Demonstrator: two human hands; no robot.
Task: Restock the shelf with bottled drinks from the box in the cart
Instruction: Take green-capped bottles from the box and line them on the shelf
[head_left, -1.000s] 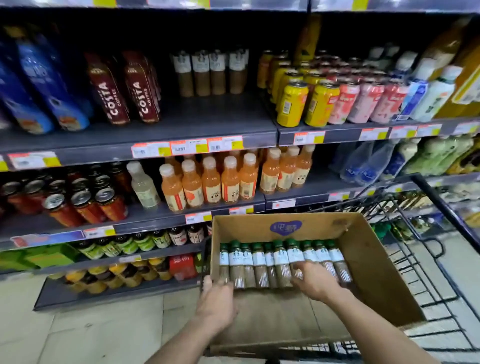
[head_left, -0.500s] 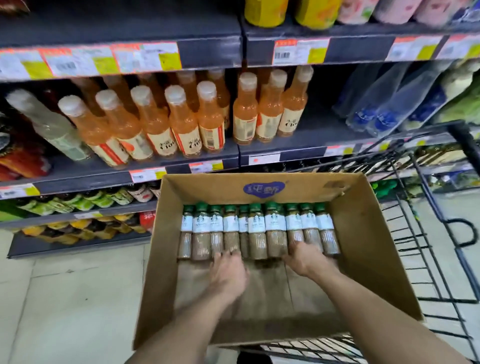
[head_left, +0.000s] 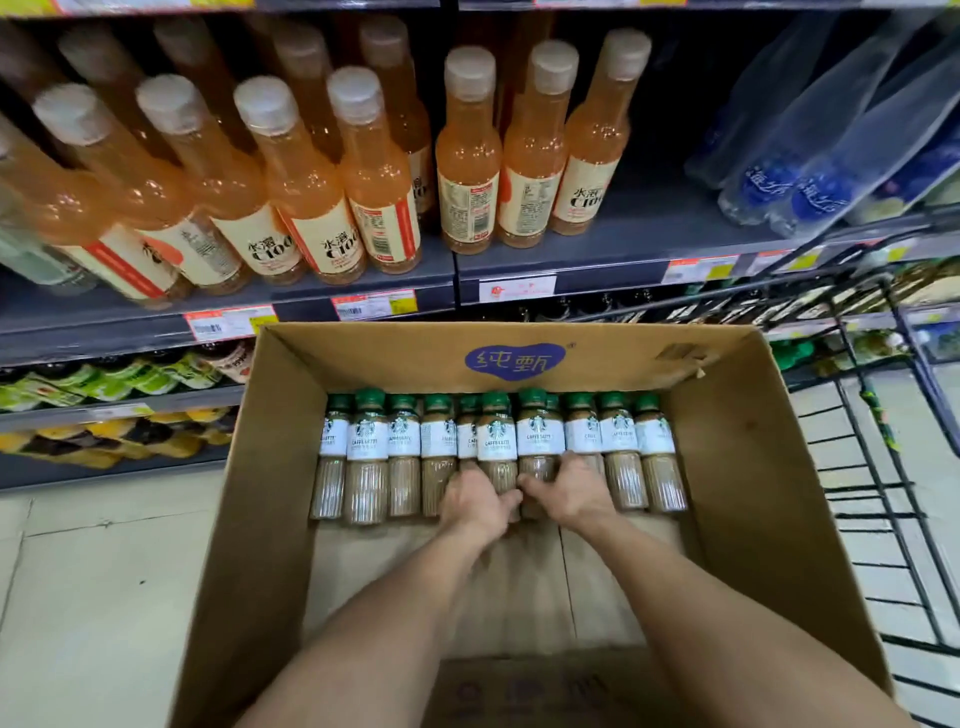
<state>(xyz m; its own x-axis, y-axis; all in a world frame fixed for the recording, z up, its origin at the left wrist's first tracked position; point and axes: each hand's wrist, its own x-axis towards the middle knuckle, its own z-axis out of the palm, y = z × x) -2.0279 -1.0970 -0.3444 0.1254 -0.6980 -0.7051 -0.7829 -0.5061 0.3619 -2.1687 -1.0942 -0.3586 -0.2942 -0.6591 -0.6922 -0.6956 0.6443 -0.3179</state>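
A brown cardboard box (head_left: 753, 467) sits in the black wire cart (head_left: 883, 493). Along its far wall lies a row of several coffee bottles (head_left: 405, 452) with green caps and white labels. Both hands meet at the middle of that row. My left hand (head_left: 480, 501) grips the base of one middle bottle (head_left: 497, 441). My right hand (head_left: 571, 491) grips the base of the bottle (head_left: 540, 436) beside it. These two bottles sit slightly raised above their neighbours.
The grey shelf (head_left: 597, 260) above the box carries several orange juice bottles (head_left: 467, 171), with pale blue water bottles (head_left: 810, 156) to the right. Lower shelves at left hold green and yellow drinks (head_left: 104, 384). Tiled floor (head_left: 93, 597) lies left of the cart.
Both hands have moved inward from the row's outer parts to its middle and closed on two bottles. The view has dipped closer to the box.
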